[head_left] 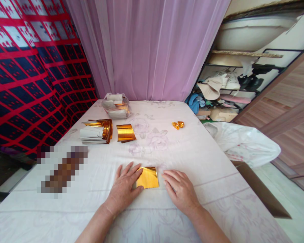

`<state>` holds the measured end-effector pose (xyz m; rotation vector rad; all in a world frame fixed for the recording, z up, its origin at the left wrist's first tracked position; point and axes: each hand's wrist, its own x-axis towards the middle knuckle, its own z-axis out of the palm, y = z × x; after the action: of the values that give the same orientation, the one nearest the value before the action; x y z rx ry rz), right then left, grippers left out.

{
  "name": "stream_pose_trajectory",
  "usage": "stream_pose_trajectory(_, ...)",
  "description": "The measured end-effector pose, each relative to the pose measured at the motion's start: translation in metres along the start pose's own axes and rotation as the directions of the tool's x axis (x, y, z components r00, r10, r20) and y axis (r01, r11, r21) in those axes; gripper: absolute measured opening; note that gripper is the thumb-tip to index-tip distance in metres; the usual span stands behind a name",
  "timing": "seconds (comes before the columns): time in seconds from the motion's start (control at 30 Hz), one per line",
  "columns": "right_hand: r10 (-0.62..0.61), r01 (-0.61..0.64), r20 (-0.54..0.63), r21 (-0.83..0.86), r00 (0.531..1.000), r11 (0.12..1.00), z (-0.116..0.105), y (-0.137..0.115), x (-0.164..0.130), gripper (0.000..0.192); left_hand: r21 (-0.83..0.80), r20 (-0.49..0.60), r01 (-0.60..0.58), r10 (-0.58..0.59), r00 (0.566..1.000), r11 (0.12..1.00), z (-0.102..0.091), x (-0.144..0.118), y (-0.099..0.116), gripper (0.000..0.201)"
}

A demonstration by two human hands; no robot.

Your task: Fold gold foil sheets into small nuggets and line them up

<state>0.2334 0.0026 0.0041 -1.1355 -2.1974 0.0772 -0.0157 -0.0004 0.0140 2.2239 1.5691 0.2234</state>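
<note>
Rectangular gold foil sheet [149, 179]: likely light, creasable; best held by edges.
Left hand [125, 185] splayed atop; right hand [181, 189] loosely open, right of sheet.

This looks like a room in a home — lilac curtain [152, 47] behind, red-and-navy patterned fabric [47, 77] hanging at left, flowered cloth [158, 140] over the bench [192, 152], an open rack [286, 50] holding a cap [210, 88] and crumpled blue fabric [194, 102].

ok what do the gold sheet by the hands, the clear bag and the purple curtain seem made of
Sheet: perhaps foil-faced paper, shiny gold with bright reflections. Bag: likely thin plastic, glossy and see-through, contents showing. Curtain: fabric, seemingly matte, hanging in folds.
</note>
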Motion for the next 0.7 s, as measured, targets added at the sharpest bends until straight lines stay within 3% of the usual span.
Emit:
stream_pose_trajectory(0.13,-0.028,0.025,0.068,0.036,0.997,0.999,0.006,-0.023,0.006,0.022,0.0,0.008,0.005,-0.005,1.0,1.0,0.001,0.0,0.0,0.057)
stream_pose_trajectory(0.37,0.119,-0.125,0.214,0.015,0.97,0.992,0.025,-0.041,0.018,0.013,-0.001,0.016,0.013,-0.013,1.0,1.0,0.0,0.0,0.001,0.057)
stream_pose_trajectory(0.7,0.145,-0.147,0.176,-0.003,0.974,0.989,0.039,-0.04,0.01,0.01,0.016,0.021,0.009,-0.009,1.0,1.0,0.0,0.0,0.0,0.056)
